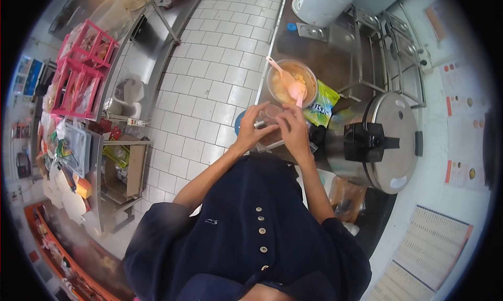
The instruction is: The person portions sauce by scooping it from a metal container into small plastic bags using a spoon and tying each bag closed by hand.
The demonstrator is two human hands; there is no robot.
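Note:
Between the fingertips of both hands is a small clear plastic container [272,111], partly covered by the fingers. My left hand [252,127] curls round its left side. From the right, my right hand [295,130] pinches its edge. Just beyond stands a steel pot [272,94] of pale yellowish food in liquid. Two pink utensils rest in it: a spatula-like one [286,78] leaning on the far rim, and a ladle [297,90] with its handle toward my right hand. A green printed packet [323,104] lies right of the pot.
A large lidded steel cooker [398,144] with a black handle stands close on the right. At the counter's far end are a white bucket [327,5] and a steel rack [361,55]. Pink baskets [78,86] sit on the left shelving, across the tiled floor [183,96].

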